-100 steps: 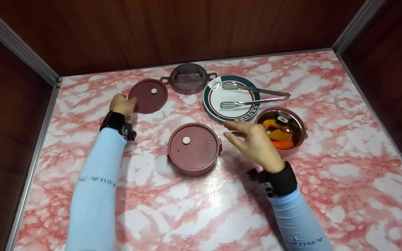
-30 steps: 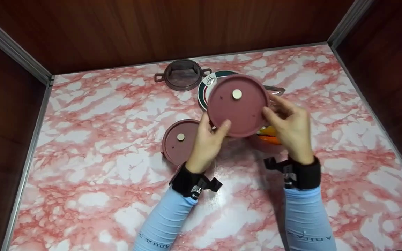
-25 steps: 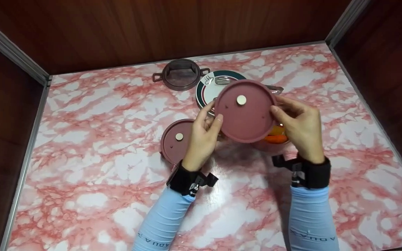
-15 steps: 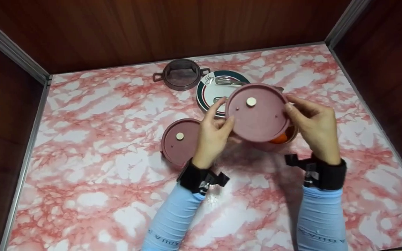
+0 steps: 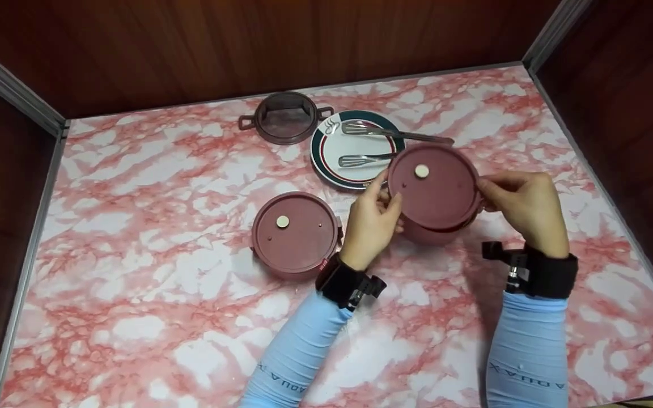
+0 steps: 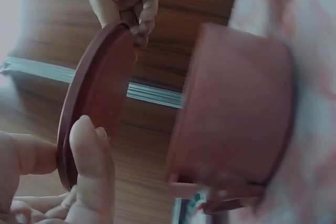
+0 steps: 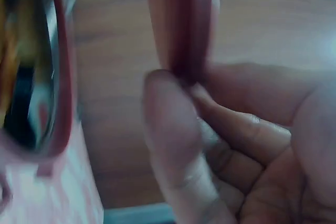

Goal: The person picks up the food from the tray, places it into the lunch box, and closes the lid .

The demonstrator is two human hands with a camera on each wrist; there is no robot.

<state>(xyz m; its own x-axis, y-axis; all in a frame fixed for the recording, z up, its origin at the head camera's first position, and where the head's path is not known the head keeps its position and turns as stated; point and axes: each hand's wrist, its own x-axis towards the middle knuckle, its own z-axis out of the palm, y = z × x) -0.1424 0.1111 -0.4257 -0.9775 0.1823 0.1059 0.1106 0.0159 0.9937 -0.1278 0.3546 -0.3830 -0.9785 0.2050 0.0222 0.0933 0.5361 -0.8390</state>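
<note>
A round dusty-red pot lid [image 5: 437, 195] with a cream knob is held between both hands, over the matching pot [image 5: 431, 235]. My left hand [image 5: 370, 229] pinches its left edge, and my right hand [image 5: 528, 207] pinches the right edge. In the left wrist view a gap shows between the lid [image 6: 100, 87] and the pot [image 6: 236, 103]. Blurred orange and dark contents show inside the pot [image 7: 63, 103] in the right wrist view; the head view has them hidden under the lid. Left of my left hand stands a second red pot with its lid on [image 5: 298, 243].
Behind the hands lies a white plate [image 5: 332, 150] with a green rim, metal tongs [image 5: 417, 136] resting across it. A brown transparent pot with two handles [image 5: 285, 122] stands at the back. Dark wood panels [image 5: 292, 45] enclose the marbled table [image 5: 151, 283].
My left hand has taken the lid from the back left. Both hands have carried it right and lowered it toward the pot with the orange contents, covering them in the head view.
</note>
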